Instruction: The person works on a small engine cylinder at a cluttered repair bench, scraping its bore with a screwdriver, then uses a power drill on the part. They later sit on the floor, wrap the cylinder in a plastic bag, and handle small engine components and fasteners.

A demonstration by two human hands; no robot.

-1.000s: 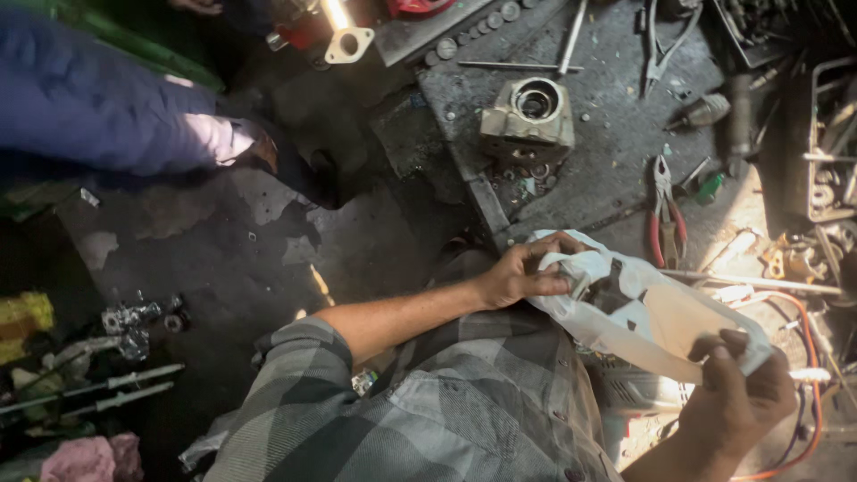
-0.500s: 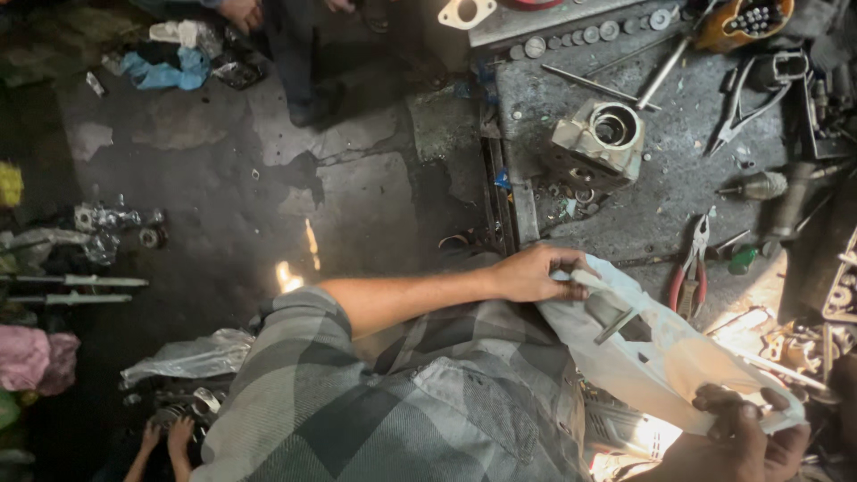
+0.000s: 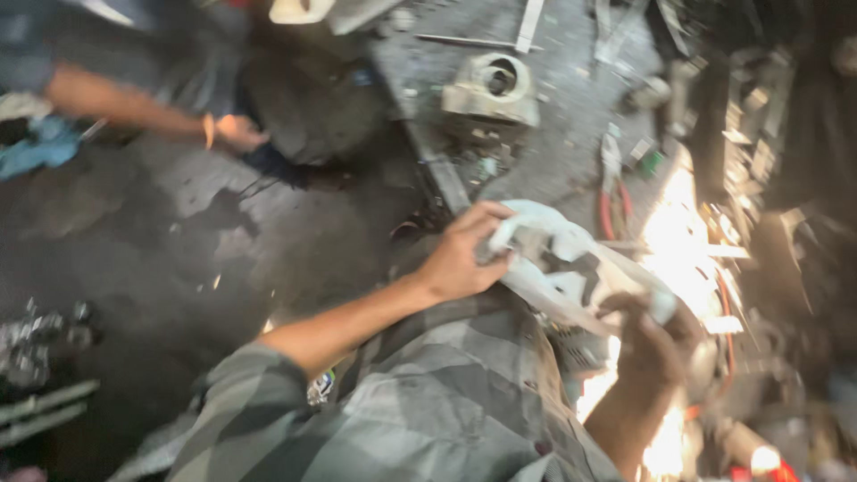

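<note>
Right of centre, you hold the white cover [image 3: 571, 268] at both ends so it stays level: left hand [image 3: 460, 254] in a closed grip on its upper-left edge, right hand [image 3: 656, 344] clamped on its lower-right end

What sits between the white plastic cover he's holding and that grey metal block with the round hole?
In the head view, small blurred metal bits lie on the dark workbench between the white plastic cover and the grey metal block.
</note>
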